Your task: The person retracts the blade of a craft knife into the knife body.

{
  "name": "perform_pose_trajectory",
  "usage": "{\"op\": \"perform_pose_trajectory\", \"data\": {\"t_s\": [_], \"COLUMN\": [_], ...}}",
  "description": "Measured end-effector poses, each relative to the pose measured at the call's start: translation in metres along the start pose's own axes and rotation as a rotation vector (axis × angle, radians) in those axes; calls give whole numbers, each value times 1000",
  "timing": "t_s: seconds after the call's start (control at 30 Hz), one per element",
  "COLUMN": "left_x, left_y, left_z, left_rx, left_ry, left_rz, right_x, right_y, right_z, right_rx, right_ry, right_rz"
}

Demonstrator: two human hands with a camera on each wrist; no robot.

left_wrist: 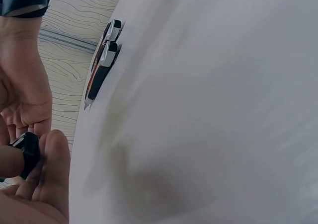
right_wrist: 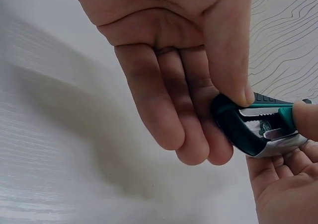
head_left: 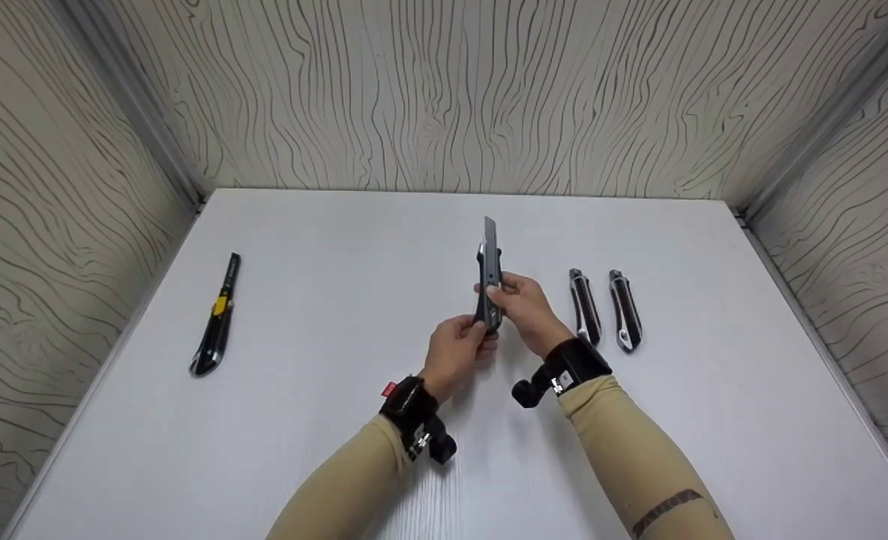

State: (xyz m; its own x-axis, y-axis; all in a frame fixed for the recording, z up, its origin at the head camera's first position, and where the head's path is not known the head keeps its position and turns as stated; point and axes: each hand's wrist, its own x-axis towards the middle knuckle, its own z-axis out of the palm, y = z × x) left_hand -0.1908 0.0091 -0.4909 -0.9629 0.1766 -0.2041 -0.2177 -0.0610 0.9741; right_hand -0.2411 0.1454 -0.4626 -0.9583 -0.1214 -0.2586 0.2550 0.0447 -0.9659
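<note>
A dark utility knife (head_left: 490,259) is held between my two hands at mid table, its silver blade (head_left: 490,228) pointing toward the back wall. My left hand (head_left: 450,354) pinches its butt end with thumb and fingers. Higher on the body, my right hand (head_left: 528,309) grips it, thumb on top. In the right wrist view the right thumb (right_wrist: 306,118) lies on a green slider, while the left hand (right_wrist: 164,80) holds the black and silver end. The left wrist view shows only the butt end between the left thumb and fingers.
Two silver and black utility knives (head_left: 586,307) (head_left: 625,311) lie side by side right of my right hand. Far left lies a black utility knife (head_left: 219,315) with a yellow slider. Wood-patterned walls (head_left: 444,97) enclose the white table (head_left: 339,262) behind and at both sides.
</note>
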Motion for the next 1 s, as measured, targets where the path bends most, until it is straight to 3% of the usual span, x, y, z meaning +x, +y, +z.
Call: {"op": "perform_pose_trajectory", "data": {"t_s": [1.0], "left_x": [0], "left_y": [-2], "left_z": [0], "left_rx": [20], "left_ry": [5], "left_rz": [17], "right_x": [-1], "right_y": [4], "right_z": [-4], "right_rx": [11], "right_ry": [-71], "right_rz": [-39]}}
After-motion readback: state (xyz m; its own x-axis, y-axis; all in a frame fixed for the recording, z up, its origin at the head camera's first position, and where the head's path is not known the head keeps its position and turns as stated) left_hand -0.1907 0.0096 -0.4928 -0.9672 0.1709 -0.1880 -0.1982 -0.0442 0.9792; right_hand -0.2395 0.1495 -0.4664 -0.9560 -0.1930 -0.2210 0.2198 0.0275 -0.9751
